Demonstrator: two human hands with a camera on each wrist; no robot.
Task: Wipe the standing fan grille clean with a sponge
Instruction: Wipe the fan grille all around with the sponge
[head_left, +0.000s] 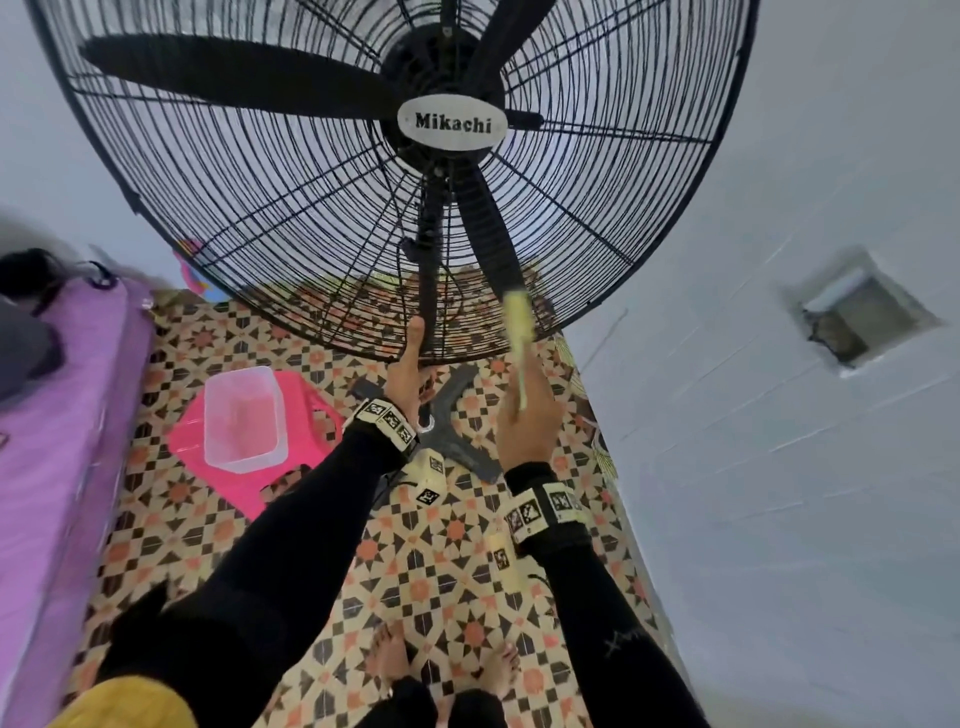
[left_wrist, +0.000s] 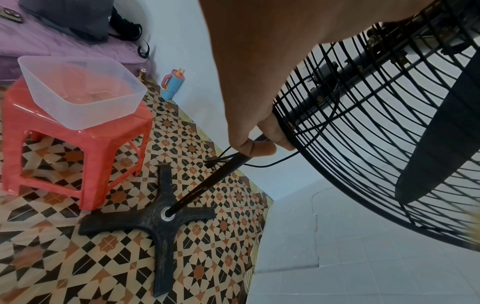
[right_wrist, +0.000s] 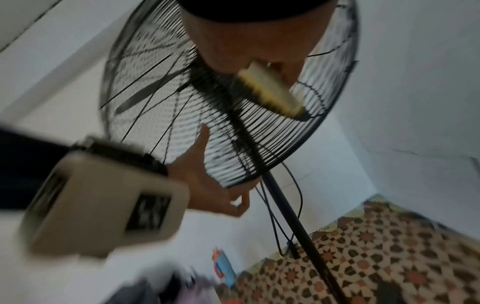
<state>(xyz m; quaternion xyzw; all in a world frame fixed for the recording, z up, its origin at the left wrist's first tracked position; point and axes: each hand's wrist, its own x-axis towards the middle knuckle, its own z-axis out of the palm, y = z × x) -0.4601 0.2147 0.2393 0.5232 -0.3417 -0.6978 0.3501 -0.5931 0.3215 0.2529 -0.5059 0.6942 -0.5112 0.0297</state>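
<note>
The black standing fan grille (head_left: 291, 208) with a white "Mikachi" badge (head_left: 452, 123) fills the upper head view. My right hand (head_left: 522, 395) pinches a yellow sponge (head_left: 519, 322) and holds it edge-on against the grille's lower wires. The right wrist view is blurred and shows the sponge (right_wrist: 270, 90) lying on the grille (right_wrist: 233, 144). My left hand (head_left: 413, 338) holds the fan at the bottom of the rim. In the left wrist view its fingers (left_wrist: 259, 147) curl round the fan pole (left_wrist: 207, 183) just under the grille (left_wrist: 363, 144).
The fan's cross-shaped base (head_left: 457, 441) stands on the patterned floor, with a cable (left_wrist: 272, 163) hanging by the pole. A clear tub (head_left: 244, 415) sits on a pink stool (head_left: 306, 410) to the left, beside a purple bed (head_left: 62, 415). A white wall (head_left: 779, 467) runs close on the right.
</note>
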